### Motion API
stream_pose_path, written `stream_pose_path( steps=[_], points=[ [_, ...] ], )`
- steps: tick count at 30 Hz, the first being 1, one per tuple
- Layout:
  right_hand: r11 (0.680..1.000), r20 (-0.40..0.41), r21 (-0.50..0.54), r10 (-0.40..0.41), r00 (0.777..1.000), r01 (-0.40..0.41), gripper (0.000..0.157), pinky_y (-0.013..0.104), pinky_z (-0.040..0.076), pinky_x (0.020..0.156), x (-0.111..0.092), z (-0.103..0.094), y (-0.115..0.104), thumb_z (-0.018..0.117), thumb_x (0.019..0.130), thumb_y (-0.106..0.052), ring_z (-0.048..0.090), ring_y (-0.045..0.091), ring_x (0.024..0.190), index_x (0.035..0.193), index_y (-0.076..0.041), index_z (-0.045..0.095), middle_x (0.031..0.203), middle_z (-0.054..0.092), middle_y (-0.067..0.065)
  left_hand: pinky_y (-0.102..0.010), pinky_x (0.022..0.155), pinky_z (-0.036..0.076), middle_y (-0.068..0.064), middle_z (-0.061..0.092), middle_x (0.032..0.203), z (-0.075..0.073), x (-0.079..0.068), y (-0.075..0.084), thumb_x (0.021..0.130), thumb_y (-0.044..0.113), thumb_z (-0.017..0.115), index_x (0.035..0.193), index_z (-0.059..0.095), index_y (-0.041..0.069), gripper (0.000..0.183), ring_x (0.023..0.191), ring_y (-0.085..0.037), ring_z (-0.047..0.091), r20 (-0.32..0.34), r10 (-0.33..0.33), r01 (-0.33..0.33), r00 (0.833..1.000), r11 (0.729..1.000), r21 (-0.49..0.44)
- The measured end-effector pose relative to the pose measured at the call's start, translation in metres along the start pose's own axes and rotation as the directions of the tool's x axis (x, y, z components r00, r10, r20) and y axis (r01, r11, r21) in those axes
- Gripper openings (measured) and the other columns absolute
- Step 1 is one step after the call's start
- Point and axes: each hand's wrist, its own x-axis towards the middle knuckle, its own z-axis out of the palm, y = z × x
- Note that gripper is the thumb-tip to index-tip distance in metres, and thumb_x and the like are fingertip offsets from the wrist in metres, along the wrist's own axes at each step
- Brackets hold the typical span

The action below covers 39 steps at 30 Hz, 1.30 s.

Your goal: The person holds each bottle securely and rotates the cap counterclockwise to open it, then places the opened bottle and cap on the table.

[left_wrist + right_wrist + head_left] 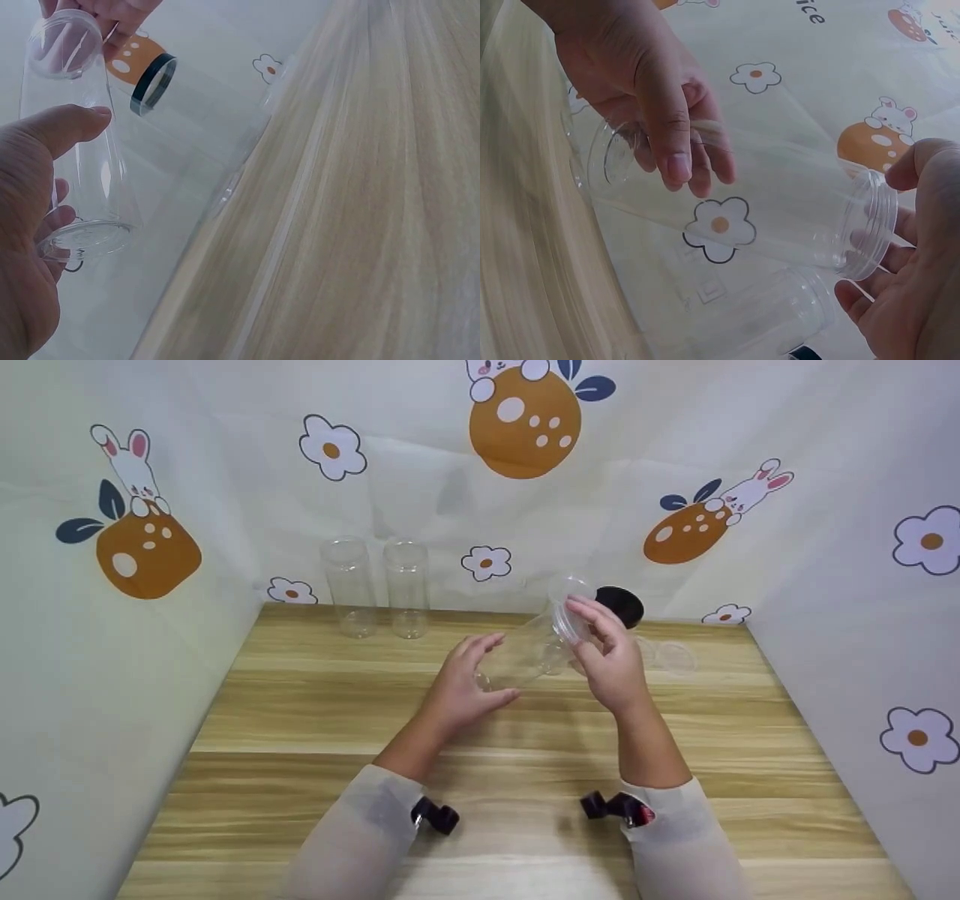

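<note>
Left grip (461, 684) and right grip (613, 664) at opposite ends of tilted jar (523, 654)

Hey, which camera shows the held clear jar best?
The right wrist view: the clear jar spans it large, threaded neck plain. The head view shows it small and tilted, faint against the table; the left wrist view shows it partly behind the left thumb.

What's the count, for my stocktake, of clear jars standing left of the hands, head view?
2: the outer jar, leftmost; the inner jar beside it, nearer the left hand.

Held jar (517, 654) right of two jars (407, 594)
</note>
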Motion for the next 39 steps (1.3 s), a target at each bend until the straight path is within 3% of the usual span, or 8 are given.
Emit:
stream_pose_path(
  steps=[8, 11, 15, 18, 23, 31, 35, 39],
  points=[
    [1.000, 0.011, -0.014, -0.015, 1.000, 0.015, 0.045, 0.051, 0.046, 0.121, -0.0007, -0.0005, -0.0006, 0.065, 0.098, -0.005, 0.055, 0.027, 0.142, 0.143, -0.004, 0.066, 0.156, 0.057, 0.012, -0.049, 0.121, 0.047, -0.002, 0.060, 0.149, -0.0002, -0.0001, 0.0012, 0.076, 0.040, 0.097, 0.153, 0.057, 0.022, 0.089, 0.139, -0.024, 0.058, -0.003, -0.007, 0.007, 1.000, 1.000, -0.010],
    [0.998, -0.023, -0.069, -0.008, 1.000, 0.007, 0.045, 0.041, 0.050, 0.116, -0.0003, -0.0010, 0.0002, 0.071, 0.099, -0.016, 0.056, 0.023, 0.136, 0.143, -0.005, 0.067, 0.154, 0.058, 0.011, -0.048, 0.121, 0.047, -0.002, 0.061, 0.148, -0.0002, 0.0002, 0.0014, 0.076, 0.040, 0.097, 0.153, 0.057, 0.022, 0.088, 0.139, -0.024, 0.058, -0.004, -0.003, 0.003, 1.000, 1.000, -0.017],
    [0.992, -0.089, -0.125, 0.006, 0.996, -0.017, 0.045, 0.025, 0.051, 0.093, 0.0012, -0.0020, 0.0023, 0.076, 0.097, -0.026, 0.058, 0.018, 0.119, 0.136, -0.007, 0.071, 0.144, 0.061, 0.008, -0.048, 0.122, 0.046, -0.002, 0.062, 0.147, 0.0004, 0.0012, 0.0011, 0.076, 0.039, 0.097, 0.153, 0.057, 0.021, 0.089, 0.139, -0.024, 0.058, -0.007, 0.008, -0.008, 1.000, 1.000, -0.024],
    [0.989, -0.104, -0.142, 0.019, 0.994, -0.034, 0.044, 0.021, 0.049, 0.082, 0.0019, -0.0021, 0.0031, 0.078, 0.095, -0.029, 0.055, 0.017, 0.109, 0.132, -0.007, 0.073, 0.139, 0.062, 0.007, -0.048, 0.122, 0.045, -0.002, 0.062, 0.146, 0.0007, 0.0014, 0.0009, 0.076, 0.039, 0.097, 0.153, 0.057, 0.020, 0.089, 0.139, -0.024, 0.058, -0.009, 0.011, -0.011, 1.000, 1.000, -0.023],
    [0.988, -0.093, -0.148, 0.022, 0.995, -0.036, 0.040, 0.019, 0.049, 0.080, 0.0021, -0.0016, 0.0043, 0.079, 0.096, -0.029, 0.053, 0.015, 0.105, 0.129, -0.007, 0.075, 0.138, 0.063, 0.007, -0.048, 0.123, 0.045, -0.002, 0.062, 0.147, 0.0011, 0.0010, 0.0010, 0.075, 0.038, 0.098, 0.153, 0.057, 0.020, 0.090, 0.139, -0.025, 0.058, -0.013, 0.007, -0.007, 1.000, 1.000, -0.017],
    [1.000, -0.039, -0.028, -0.002, 0.999, 0.001, 0.039, 0.019, 0.054, 0.101, 0.0001, -0.0007, 0.0035, 0.068, 0.099, -0.008, 0.062, 0.021, 0.124, 0.137, -0.004, 0.071, 0.150, 0.061, 0.010, -0.049, 0.121, 0.047, -0.001, 0.061, 0.148, 0.0003, -0.0001, 0.0024, 0.075, 0.039, 0.098, 0.153, 0.057, 0.017, 0.090, 0.139, -0.024, 0.058, -0.013, -0.003, 0.003, 1.000, 1.000, -0.020],
    [1.000, -0.021, -0.004, -0.017, 1.000, 0.017, 0.045, 0.023, 0.048, 0.115, -0.0003, -0.0008, 0.0024, 0.058, 0.097, -0.001, 0.054, 0.021, 0.144, 0.140, -0.005, 0.070, 0.153, 0.061, 0.010, -0.048, 0.121, 0.047, -0.001, 0.061, 0.148, -0.0001, -0.0002, 0.0033, 0.076, 0.039, 0.098, 0.153, 0.057, 0.019, 0.090, 0.139, -0.023, 0.058, -0.011, -0.005, 0.005, 1.000, 1.000, -0.018],
    [0.999, -0.020, -0.026, -0.027, 0.999, 0.027, 0.051, 0.026, 0.043, 0.119, -0.0004, -0.0005, 0.0000, 0.053, 0.092, 0.000, 0.049, 0.020, 0.149, 0.139, -0.008, 0.071, 0.153, 0.063, 0.008, -0.047, 0.121, 0.047, -0.002, 0.061, 0.148, -0.0002, 0.0003, 0.0030, 0.076, 0.038, 0.098, 0.153, 0.058, 0.020, 0.089, 0.138, -0.023, 0.058, -0.010, 0.001, -0.002, 1.000, 1.000, -0.018]
  ],
)
